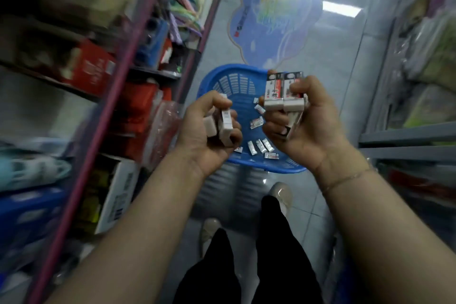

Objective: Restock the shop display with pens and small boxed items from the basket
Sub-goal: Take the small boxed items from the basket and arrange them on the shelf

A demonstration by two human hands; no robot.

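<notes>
Both hands are full of small boxes — the left hand (pixel 212 128) holds a few, the right hand (pixel 296 116) holds more — above the blue basket (pixel 232 81), where more little boxes (pixel 259 147) lie.

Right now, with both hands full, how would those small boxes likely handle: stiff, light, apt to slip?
Probably light: the right hand holds several small boxes at once. Likely stiff, since their edges look square in the grip. Loose ones lie scattered flat in the basket, so rolling seems unlikely.

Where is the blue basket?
In the head view, the blue basket sits on the floor mid-frame, beneath both hands, beside the shelves on the left.
</notes>
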